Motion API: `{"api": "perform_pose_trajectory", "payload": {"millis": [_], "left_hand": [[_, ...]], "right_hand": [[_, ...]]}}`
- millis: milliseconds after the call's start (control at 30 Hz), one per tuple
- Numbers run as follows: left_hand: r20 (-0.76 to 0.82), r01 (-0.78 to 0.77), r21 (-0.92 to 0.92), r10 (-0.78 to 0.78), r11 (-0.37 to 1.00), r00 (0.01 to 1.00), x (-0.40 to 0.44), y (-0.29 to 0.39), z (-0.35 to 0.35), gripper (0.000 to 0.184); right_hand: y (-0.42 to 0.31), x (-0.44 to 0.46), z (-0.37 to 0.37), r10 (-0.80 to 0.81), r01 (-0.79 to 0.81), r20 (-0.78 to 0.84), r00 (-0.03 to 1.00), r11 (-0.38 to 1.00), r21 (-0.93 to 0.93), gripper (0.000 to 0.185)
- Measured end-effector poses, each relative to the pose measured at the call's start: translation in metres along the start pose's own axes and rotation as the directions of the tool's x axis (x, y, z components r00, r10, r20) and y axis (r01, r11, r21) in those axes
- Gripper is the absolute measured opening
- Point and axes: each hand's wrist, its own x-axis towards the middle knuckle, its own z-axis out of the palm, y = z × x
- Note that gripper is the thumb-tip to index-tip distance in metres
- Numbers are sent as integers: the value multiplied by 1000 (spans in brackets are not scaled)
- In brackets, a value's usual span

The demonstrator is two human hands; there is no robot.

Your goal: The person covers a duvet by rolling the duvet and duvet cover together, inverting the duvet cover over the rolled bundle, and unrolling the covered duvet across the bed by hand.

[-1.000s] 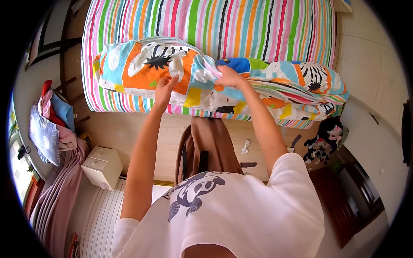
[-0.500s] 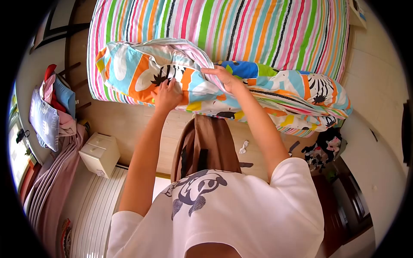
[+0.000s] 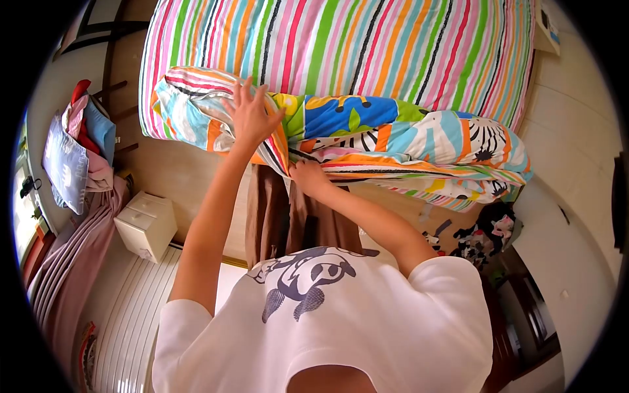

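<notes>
A bunched quilt with a bright animal print and a striped reverse lies along the near edge of the bed, whose cover has multicoloured stripes. My left hand is over the quilt's left part with its fingers spread; the palm side is hidden. Lower and to the right, my right hand is closed on the quilt's striped near edge. Between the hands, a striped fold turns over, and a blue and green patch shows just to the right.
A small white cabinet stands at the left, near a pink curtain. Pillows and cloths are heaped beyond it. Dark patterned fabric lies on the floor at the right. My brown trousers are close to the bed.
My left hand has lifted and opened, moving up. My right hand has come down and left, pulling the striped edge over. More of the blue and green patch shows.
</notes>
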Motion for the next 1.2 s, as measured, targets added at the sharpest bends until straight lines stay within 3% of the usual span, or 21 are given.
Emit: {"api": "perform_pose_trajectory", "payload": {"millis": [67, 100, 167, 267, 333, 367, 400, 467, 533, 600, 667, 800, 867, 900, 933, 1000, 1067, 1100, 1200], "left_hand": [[99, -249, 78, 241, 965, 966, 10, 3, 25, 56], [295, -251, 87, 215, 964, 931, 19, -3, 30, 53], [646, -260, 104, 134, 960, 751, 31, -25, 33, 50], [608, -404, 150, 238, 902, 758, 40, -71, 35, 54], [679, -444, 163, 227, 881, 698, 46, -97, 16, 59], [706, -419, 153, 198, 895, 680, 46, -111, 10, 60], [733, -394, 144, 170, 908, 659, 48, -124, 0, 61], [648, -436, 102, 273, 894, 711, 42, -154, -19, 59], [551, -485, 38, 387, 873, 740, 39, -187, -39, 57], [443, -533, -50, 497, 845, 746, 31, -219, -61, 53], [472, -486, -91, 467, 869, 747, 24, -244, -82, 44], [446, -404, -112, 410, 908, 796, 9, -294, -98, 36], [391, -335, -113, 351, 936, 851, 7, -318, -98, 35], [301, -364, -38, 358, 931, 884, 13, -329, -98, 35], [307, -337, 19, 315, 941, 898, 24, -347, -97, 38], [468, -229, 223, 102, 948, 878, 50, -372, -94, 35], [537, -225, 371, -10, 901, 844, 68, -397, -82, 34], [670, -241, 429, -127, 871, 731, 84, -398, -86, 34], [528, -458, 372, 222, 807, 819, 81, -407, -71, 50]], "right_hand": [[-6, -7, -2, 14, -15, 78, 997, 1000, 17, 22], [-7, -10, -4, 27, -29, 82, 996, 999, 26, 21], [-13, -20, -5, 51, -56, 94, 994, 997, 48, 20], [-10, -24, -13, 99, -131, 181, 979, 976, 175, 29], [-10, -22, -32, 119, -184, 232, 965, 942, 279, 39], [-9, -14, -34, 208, -270, 205, 956, 899, 344, 51], [-10, -3, -50, 255, -263, 75, 964, 871, 416, 51], [-5, 33, -69, 412, -320, -28, 911, 748, 582, 51], [-8, 75, -91, 531, -304, -219, 819, 723, 620, 42], [-11, 121, -100, 493, -235, -313, 812, 766, 598, 29], [-17, 164, -100, 398, -100, -436, 807, 820, 563, 26], [-42, 227, -90, 327, -255, -177, 928, 907, 336, 62], [-61, 249, -86, 374, -358, -49, 926, 912, 199, 88], [-61, 261, -77, 392, -415, 141, 909, 884, 215, 113], [-64, 266, -75, 410, -432, 146, 900, 883, 185, 114], [-72, 266, -68, 451, -473, 165, 877, 872, 126, 116], [-72, 266, -68, 465, -492, 188, 865, 859, 142, 119], [-74, 264, -71, 470, -500, 192, 862, 852, 155, 119], [-76, 277, -79, 479, -510, 187, 857, 842, 178, 118]]}}
